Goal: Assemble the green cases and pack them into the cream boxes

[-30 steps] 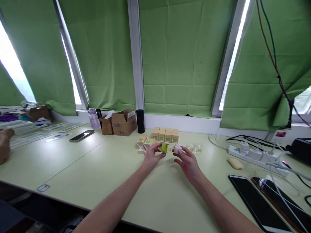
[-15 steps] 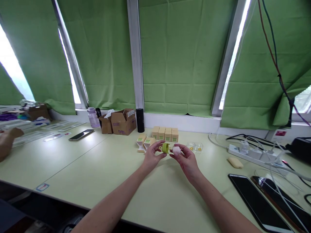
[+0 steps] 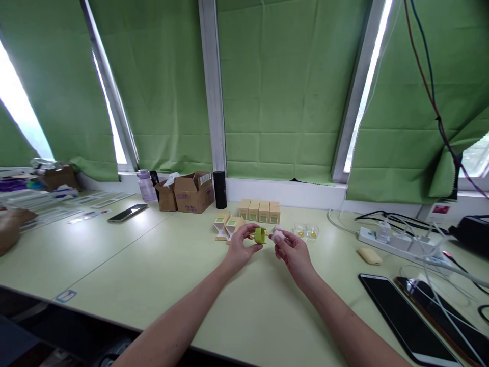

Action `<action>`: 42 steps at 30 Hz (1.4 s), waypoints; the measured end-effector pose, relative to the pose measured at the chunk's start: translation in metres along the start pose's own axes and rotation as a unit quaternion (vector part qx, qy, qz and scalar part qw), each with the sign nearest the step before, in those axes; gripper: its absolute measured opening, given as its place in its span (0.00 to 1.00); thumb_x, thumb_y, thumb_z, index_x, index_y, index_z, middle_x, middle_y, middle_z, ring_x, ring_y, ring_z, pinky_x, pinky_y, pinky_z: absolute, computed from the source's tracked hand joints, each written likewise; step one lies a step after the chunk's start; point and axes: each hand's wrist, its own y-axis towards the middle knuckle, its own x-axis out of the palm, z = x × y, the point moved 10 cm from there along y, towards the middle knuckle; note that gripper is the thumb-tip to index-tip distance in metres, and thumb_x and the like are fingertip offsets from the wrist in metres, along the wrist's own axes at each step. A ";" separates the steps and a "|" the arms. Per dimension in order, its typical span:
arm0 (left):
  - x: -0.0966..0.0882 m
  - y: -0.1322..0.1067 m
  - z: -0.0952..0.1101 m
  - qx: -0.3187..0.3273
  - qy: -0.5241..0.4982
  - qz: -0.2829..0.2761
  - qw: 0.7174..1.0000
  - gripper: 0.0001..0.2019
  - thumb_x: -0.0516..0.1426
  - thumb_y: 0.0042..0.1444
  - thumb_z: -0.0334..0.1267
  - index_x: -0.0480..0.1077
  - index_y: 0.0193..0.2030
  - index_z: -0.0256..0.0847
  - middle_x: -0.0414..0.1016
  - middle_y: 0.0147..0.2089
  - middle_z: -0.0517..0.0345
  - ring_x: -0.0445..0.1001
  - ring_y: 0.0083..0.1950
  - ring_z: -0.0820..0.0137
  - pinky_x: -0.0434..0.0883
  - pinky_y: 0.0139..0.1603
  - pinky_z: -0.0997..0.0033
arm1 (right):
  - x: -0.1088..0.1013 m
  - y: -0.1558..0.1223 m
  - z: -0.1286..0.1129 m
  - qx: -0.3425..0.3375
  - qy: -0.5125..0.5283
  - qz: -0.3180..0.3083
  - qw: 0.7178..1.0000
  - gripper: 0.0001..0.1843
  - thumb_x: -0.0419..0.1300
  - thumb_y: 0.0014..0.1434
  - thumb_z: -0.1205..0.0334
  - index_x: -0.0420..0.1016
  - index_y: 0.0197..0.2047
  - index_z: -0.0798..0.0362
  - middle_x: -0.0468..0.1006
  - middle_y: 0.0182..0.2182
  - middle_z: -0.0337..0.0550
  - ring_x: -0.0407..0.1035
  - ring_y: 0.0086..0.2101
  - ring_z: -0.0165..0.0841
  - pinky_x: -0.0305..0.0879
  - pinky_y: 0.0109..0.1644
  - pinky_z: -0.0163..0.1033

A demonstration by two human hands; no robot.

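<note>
My left hand (image 3: pixel 241 246) pinches a small yellow-green ring-shaped piece (image 3: pixel 260 235) between thumb and fingers, its open side towards the right. Just right of it, my right hand (image 3: pixel 293 250) grips a small whitish-pink rounded piece (image 3: pixel 277 236); its exact kind I cannot make out. The two pieces are held close together above the table, with a narrow gap. Behind the left hand stand two opened cardboard cartons with green labels (image 3: pixel 234 224). Beyond the right hand sit small clear cups (image 3: pixel 312 232) with yellow bits inside.
Several small closed boxes (image 3: pixel 253 210) stand in a row at the back. Brown cartons (image 3: pixel 194 192), a black cylinder (image 3: pixel 220 189) and a purple bottle (image 3: pixel 146 185) line the wall. At right lie a power strip (image 3: pixel 401 241) and a tablet (image 3: pixel 401 316). Another person's hand (image 3: pixel 13 227) is far left.
My right hand has turned the whitish-pink piece slightly, and its fingers have shifted. The yellow-green piece has rotated a little in my left hand.
</note>
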 end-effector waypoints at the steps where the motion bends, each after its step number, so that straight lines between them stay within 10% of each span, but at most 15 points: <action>1: 0.000 0.000 0.000 0.001 0.007 0.000 1.000 0.24 0.68 0.45 0.28 0.75 0.52 0.42 0.79 0.54 0.50 0.77 0.54 0.61 0.72 0.57 0.59 | -0.001 0.001 0.003 0.012 0.006 0.002 1.000 0.29 0.80 0.40 0.50 0.82 0.42 0.55 0.85 0.36 0.48 0.67 0.24 0.28 0.65 0.27 0.37; 18: 0.003 -0.006 0.019 0.049 0.095 -0.010 0.994 0.24 0.65 0.48 0.24 0.77 0.52 0.47 0.76 0.54 0.51 0.73 0.57 0.59 0.71 0.57 0.57 | 0.009 -0.001 -0.014 -0.080 -0.173 -0.027 0.981 0.27 0.75 0.45 0.40 0.86 0.40 0.54 0.85 0.35 0.48 0.74 0.33 0.38 0.70 0.33 0.41; 42: 0.012 -0.008 0.028 0.051 0.102 -0.051 0.992 0.22 0.69 0.48 0.27 0.79 0.51 0.47 0.74 0.51 0.52 0.74 0.54 0.59 0.72 0.56 0.57 | 0.011 -0.004 -0.012 -0.070 -0.165 -0.044 0.983 0.30 0.74 0.43 0.34 0.86 0.35 0.54 0.79 0.24 0.42 0.69 0.25 0.34 0.71 0.33 0.43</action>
